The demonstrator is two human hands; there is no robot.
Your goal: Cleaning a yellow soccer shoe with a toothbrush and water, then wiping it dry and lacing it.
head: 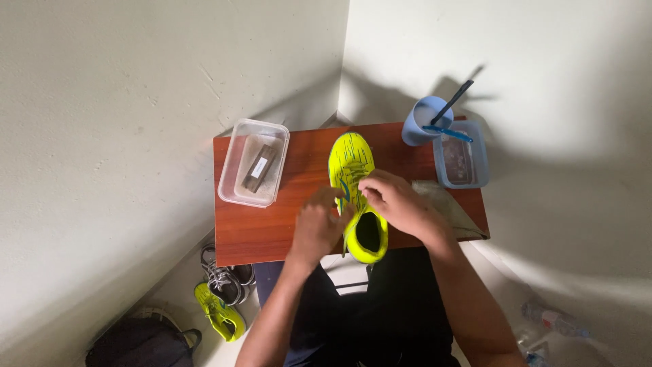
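While neon-yellow shoe (354,178) lies mid-counter (272,228), toe at 12 o'clock, left hand (318,225) and right hand (396,200) both pinch its laces; clear tub (239,163) at 10 o'clock.

arms: bare to elbow, no sleeves seen | legs: dark trousers | hands (360,214): bare, no rings

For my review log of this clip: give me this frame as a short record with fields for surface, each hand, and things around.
surface: small wooden table in a wall corner
left hand: at the laces of a yellow shoe
right hand: on the same laces
on table: clear tub, blue cup, blue tub, cloth
floor: shoes, dark bag
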